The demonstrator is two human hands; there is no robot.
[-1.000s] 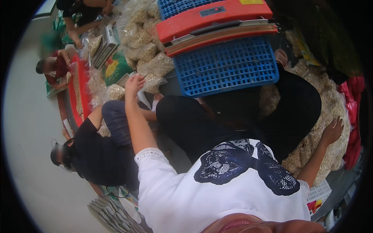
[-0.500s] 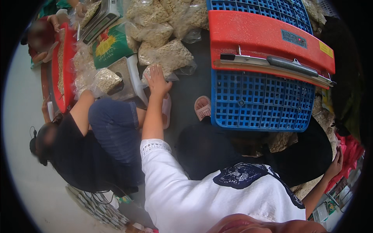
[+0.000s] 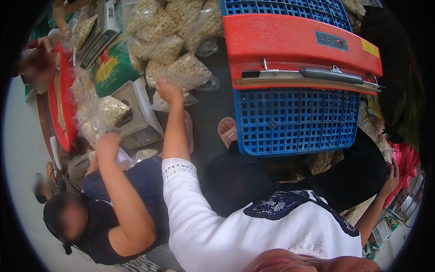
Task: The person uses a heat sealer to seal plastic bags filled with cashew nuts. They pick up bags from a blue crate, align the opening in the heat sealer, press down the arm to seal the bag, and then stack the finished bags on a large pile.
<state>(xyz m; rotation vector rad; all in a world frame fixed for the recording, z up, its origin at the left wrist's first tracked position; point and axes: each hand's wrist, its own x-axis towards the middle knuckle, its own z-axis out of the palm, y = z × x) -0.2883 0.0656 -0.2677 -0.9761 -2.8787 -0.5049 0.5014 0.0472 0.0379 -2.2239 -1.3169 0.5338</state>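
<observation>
Two bare hands on the person in the white top [image 3: 199,213], set well apart. Left hand [image 3: 169,91] is stretched out to the near end of a heap of clear bags [image 3: 156,27] filled with pale pieces. Its fingers are curled in against the lowest bag [image 3: 159,101]; from where I stand, I can't tell whether they have closed on the plastic. Another filled bag [image 3: 189,70] lies tilted just above the knuckles.

Right hand [image 3: 391,177] is out to the far side, resting by the black trouser leg [image 3: 362,170], fingers extended and loosely apart, nothing seen in it. Pink plastic [image 3: 404,158] lies close beside it.

Right of the heap: a red sealing machine [image 3: 290,41] sitting across a blue crate [image 3: 299,122], small red light on, bar with grey handle [image 3: 331,78] along its near edge. Foot in a pink slipper [image 3: 228,132] next to the crate.

Left of the reaching arm: a scale [image 3: 144,131], one small filled bag [image 3: 113,110] on it, a green bag [image 3: 113,65] behind. Co-worker in black [image 3: 97,231] sits close by, one forearm raised.
</observation>
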